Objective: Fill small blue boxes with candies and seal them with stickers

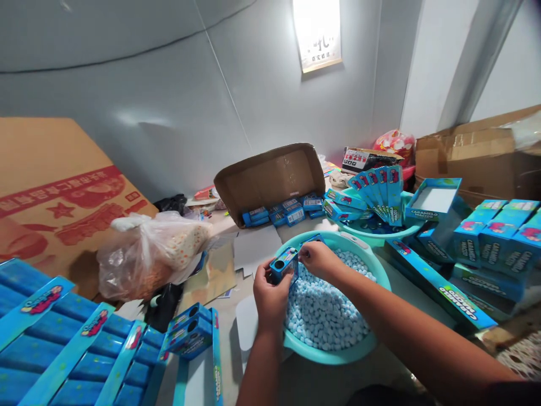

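We sit before a grey wall, where a paper sign hangs under a strong shine of light. Below it, our work table is crowded with many things. Directly in front of us stands a turquoise basin, and in it lie a great many small pale blue sweets.

Our left hand pinches a small blue box between the thumb and the fingers. This box is above the left part of the basin, and a dark round hole shows on its face. Our right hand is just beside the box, with the fingers curled inward; we cannot tell if they pinch something, because the tips are partly hidden.

To the left, two more boxes of the same kind stand in a long tray. Next to it we see a big pile of blue packs. Behind the basin, a brown carton leans on its side, with small blue packets at its opening. To the right, a second basin holds several flat display cards, which spread like a fan.
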`<state>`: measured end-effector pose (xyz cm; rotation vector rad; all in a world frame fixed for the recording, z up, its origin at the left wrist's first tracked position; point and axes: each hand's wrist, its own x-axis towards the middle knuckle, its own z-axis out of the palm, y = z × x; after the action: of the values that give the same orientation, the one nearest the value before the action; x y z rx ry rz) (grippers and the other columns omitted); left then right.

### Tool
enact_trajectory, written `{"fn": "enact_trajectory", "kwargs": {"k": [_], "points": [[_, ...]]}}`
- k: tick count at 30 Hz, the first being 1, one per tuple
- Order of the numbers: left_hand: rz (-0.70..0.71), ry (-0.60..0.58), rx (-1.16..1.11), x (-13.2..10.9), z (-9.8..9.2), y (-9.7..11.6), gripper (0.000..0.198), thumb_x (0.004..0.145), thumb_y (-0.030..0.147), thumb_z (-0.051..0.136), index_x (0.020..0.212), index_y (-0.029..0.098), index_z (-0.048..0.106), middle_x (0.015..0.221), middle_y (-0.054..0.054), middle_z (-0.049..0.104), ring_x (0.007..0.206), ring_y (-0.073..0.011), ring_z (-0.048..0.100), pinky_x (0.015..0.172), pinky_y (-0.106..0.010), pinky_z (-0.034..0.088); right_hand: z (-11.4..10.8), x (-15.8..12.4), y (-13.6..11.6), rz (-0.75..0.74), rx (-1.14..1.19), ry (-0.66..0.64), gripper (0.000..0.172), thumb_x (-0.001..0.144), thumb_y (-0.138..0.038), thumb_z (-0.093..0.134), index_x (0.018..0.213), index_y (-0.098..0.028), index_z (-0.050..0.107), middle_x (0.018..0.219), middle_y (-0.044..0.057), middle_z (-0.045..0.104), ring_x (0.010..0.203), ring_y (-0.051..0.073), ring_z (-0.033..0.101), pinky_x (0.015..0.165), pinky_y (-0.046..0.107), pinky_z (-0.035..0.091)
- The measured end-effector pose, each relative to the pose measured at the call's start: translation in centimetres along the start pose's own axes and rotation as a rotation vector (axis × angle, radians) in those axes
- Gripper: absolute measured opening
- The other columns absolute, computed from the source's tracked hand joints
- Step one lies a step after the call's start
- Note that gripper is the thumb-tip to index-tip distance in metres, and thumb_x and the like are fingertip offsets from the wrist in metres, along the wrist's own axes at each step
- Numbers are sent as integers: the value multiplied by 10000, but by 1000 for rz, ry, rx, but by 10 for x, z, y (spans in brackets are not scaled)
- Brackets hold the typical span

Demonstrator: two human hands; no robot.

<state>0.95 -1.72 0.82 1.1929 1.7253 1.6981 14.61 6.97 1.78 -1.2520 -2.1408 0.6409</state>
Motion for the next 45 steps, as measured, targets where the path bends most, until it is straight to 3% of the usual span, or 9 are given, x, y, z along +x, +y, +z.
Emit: {"fn": "enact_trajectory", "kwargs": {"k": [7,12,20,26,31,36,45], "points": [[-28,-96,15,1,1,-2,504,619,301,795,1078,174,630,900,-53,702,791,-187,675,743,-303,526,-11,-1,-9,-31,122,251,135,889,-150,572,874,-138,706,843,75,708,763,173,622,710,253,443],[-31,-190,10,1,3,-4,485,638,310,797,1073,173,630,915,-61,702,814,-191,677,762,-316,527,-12,-4,-16,-166,290,360,99,874,-168,613,805,-166,684,790,42,679,703,156,590,687,253,442],[-10,-278,-26,1,3,0,430,663,309,793,1033,168,628,910,-44,688,824,-188,652,758,-307,510,-7,-13,-31,-377,303,172,127,861,-96,626,772,-169,680,782,19,663,709,134,575,688,238,437],[51,-251,-41,-3,5,-1,402,653,226,787,1020,158,639,960,-57,701,868,-186,653,804,-305,516,-5,-16,-26,-445,241,136,126,875,-208,597,790,-188,688,772,31,687,683,172,605,640,283,466],[63,-157,-18,-5,10,-4,468,559,232,859,983,176,670,931,-32,710,832,-179,658,781,-288,527,-1,-13,-9,-419,219,125,210,856,-401,579,811,-242,709,799,46,736,703,247,683,649,365,527],[59,-228,81,-2,12,-9,566,544,275,866,1067,188,669,1036,-59,694,922,-215,652,843,-326,534,-3,-9,4,-351,152,84,348,817,-597,550,841,-288,710,783,54,735,645,305,679,543,429,515],[223,-191,130,-3,13,-7,444,589,223,818,1006,183,673,1002,-67,695,935,-231,649,864,-342,530,-7,-10,-4,-382,197,57,319,801,-538,577,887,-247,676,780,86,712,664,291,666,574,413,519]]}}
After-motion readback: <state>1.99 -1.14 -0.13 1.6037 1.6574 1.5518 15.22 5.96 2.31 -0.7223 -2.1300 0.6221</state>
